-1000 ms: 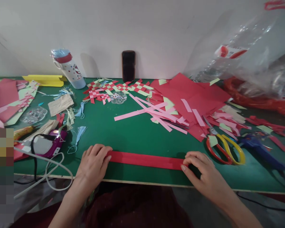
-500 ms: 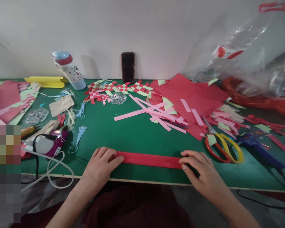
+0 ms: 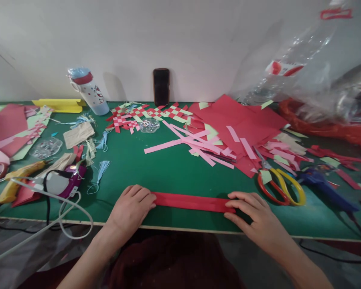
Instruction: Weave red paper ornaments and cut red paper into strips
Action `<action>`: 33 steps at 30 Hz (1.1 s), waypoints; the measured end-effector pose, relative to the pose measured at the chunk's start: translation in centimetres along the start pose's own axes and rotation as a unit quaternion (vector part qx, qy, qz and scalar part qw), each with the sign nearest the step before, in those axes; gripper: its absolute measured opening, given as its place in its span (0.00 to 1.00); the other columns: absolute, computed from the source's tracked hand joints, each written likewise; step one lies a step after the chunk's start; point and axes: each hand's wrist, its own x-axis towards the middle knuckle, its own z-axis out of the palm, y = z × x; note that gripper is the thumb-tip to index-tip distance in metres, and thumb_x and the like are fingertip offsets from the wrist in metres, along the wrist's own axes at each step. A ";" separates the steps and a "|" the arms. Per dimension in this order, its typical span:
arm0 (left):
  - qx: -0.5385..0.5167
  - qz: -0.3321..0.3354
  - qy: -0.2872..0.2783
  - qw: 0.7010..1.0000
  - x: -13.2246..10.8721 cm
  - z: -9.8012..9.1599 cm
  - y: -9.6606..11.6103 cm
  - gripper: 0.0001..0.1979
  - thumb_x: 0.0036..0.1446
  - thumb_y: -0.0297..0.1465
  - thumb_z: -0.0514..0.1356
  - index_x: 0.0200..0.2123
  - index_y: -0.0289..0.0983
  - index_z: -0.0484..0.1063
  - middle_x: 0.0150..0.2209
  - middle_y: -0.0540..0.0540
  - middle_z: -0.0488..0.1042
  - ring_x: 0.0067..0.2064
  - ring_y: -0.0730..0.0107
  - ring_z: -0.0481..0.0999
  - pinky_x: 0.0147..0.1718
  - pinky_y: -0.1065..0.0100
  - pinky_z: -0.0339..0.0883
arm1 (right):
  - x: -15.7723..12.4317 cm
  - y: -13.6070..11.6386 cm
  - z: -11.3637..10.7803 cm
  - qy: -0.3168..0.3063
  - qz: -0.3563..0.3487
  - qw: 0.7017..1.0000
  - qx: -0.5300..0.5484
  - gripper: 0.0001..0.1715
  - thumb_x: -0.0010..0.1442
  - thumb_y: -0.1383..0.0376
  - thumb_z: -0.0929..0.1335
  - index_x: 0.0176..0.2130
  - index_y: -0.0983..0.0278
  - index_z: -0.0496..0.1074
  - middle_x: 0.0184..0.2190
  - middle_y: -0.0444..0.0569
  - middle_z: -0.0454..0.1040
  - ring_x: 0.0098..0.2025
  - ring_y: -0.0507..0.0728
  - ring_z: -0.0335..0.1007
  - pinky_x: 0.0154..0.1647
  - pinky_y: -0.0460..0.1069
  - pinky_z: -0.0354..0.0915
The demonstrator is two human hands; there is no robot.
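Green work table, near edge: a folded red paper strip lies flat and lengthwise. The left hand has shifted inward and presses the strip's left end, fingers unclenched. The right hand lies likewise on its right end. Red-and-yellow-handled scissors sit beyond, to the right.

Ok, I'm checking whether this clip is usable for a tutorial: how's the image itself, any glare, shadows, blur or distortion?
In the head view, glare streaks the clear plastic bag; the right hand throws a dark shadow on the green tabletop beside the red paper strip; the table's front edge runs slanted across the frame; no obvious blur shows.
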 end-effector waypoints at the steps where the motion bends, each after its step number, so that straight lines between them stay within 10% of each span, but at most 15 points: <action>1: 0.004 0.001 -0.001 1.000 0.0 0.0 0.0 0.08 0.67 0.29 0.53 0.38 0.38 0.72 0.36 0.48 0.75 0.38 0.62 0.68 0.40 0.60 0.60 | 0.0 0.0 0.0 0.001 -0.001 1.000 -0.001 0.14 0.62 0.52 0.67 0.38 0.57 0.76 0.43 0.50 0.76 0.43 0.59 0.70 0.46 0.56 0.66; 33: 0.010 0.014 0.028 0.999 1.5 0.6 3.3 0.06 0.65 0.29 0.56 0.43 0.40 0.72 0.41 0.47 0.74 0.42 0.62 0.71 0.43 0.59 0.63 | 3.8 -7.1 2.3 -0.005 -0.102 0.994 -0.044 0.13 0.68 0.67 0.62 0.42 0.61 0.76 0.36 0.50 0.76 0.38 0.56 0.66 0.40 0.52 0.60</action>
